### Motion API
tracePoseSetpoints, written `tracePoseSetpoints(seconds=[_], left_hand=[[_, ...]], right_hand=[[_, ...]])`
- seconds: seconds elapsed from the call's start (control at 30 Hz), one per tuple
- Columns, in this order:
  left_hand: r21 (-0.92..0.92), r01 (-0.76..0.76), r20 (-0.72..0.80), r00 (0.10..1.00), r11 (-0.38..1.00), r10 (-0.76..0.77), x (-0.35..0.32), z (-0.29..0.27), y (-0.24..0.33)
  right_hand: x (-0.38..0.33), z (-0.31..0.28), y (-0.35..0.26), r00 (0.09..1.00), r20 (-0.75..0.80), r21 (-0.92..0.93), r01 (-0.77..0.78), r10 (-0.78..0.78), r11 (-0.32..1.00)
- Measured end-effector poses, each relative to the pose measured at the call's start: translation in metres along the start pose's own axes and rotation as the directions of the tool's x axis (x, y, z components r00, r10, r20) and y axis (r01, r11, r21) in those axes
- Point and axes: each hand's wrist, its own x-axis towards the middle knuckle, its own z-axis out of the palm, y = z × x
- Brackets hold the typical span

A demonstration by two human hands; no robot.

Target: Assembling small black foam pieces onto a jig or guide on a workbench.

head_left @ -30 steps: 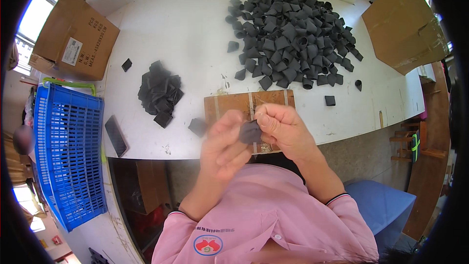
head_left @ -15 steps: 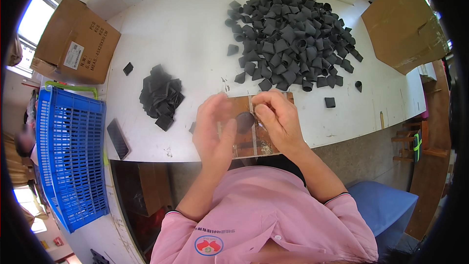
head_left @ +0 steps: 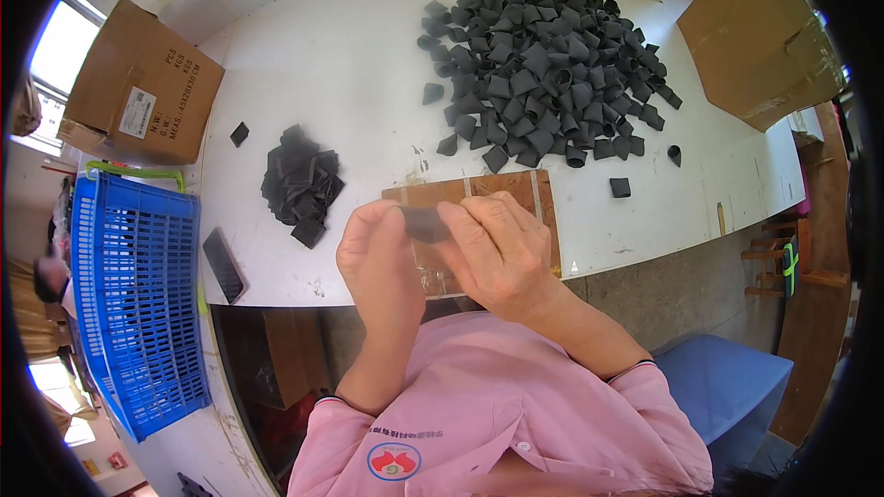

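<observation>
A small dark grey sleeve-like piece [head_left: 424, 225] is stretched between my two hands, above a brown board [head_left: 502, 186] at the table's front edge. My left hand [head_left: 379, 253] pinches its left end, slightly blurred. Thumb and fingers of my right hand [head_left: 502, 250] close on its right end. Beyond the board lies a large heap of dark grey short tubes [head_left: 552, 74], many with open round ends. To the left of my hands sits a smaller pile of flat black pieces [head_left: 302, 184].
One loose tube [head_left: 620, 188] and another [head_left: 675, 156] lie right of the board. A flat black piece [head_left: 239, 134] and a phone-like dark slab [head_left: 224, 265] are at left. Cardboard boxes [head_left: 138, 83] [head_left: 760, 46] flank the table. A blue basket [head_left: 138, 304] stands left, a blue stool [head_left: 723, 387] right.
My hands have come together and shifted left over the board. The left hand, apart from the piece before, now grips it, and the round-looking piece is now drawn out sideways.
</observation>
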Motion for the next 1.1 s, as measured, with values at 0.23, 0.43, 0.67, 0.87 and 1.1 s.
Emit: tracePoseSetpoints(seconds=[0.23, 0.43, 0.67, 0.87, 1.1], left_hand=[[0.159, -0.080, 0.055, 0.996, 0.984, 0.072, -0.003, -0.020, -0.008], [0.390, -0.293, 0.255, 0.945, 0.873, 0.203, 0.011, -0.009, 0.002], [0.245, -0.106, 0.175, 0.983, 0.964, 0.064, 0.009, -0.026, -0.002], [0.314, -0.169, 0.255, 0.963, 0.934, 0.089, 0.003, -0.033, -0.006], [0.579, -0.330, 0.394, 0.914, 0.746, 0.099, 0.009, -0.014, 0.005]], right_hand=[[-0.016, 0.002, 0.016, 0.994, 0.075, 0.192, -0.087, 0.074, 0.977], [-0.008, -0.003, 0.013, 0.960, 0.177, 0.295, -0.261, 0.216, 0.919], [0.005, -0.004, 0.013, 0.994, 0.085, 0.205, -0.078, 0.062, 0.976], [-0.010, 0.008, 0.019, 1.000, -0.025, 0.190, -0.014, 0.019, 0.982], [-0.016, 0.007, 0.022, 0.999, -0.047, 0.180, -0.017, 0.026, 0.984]])
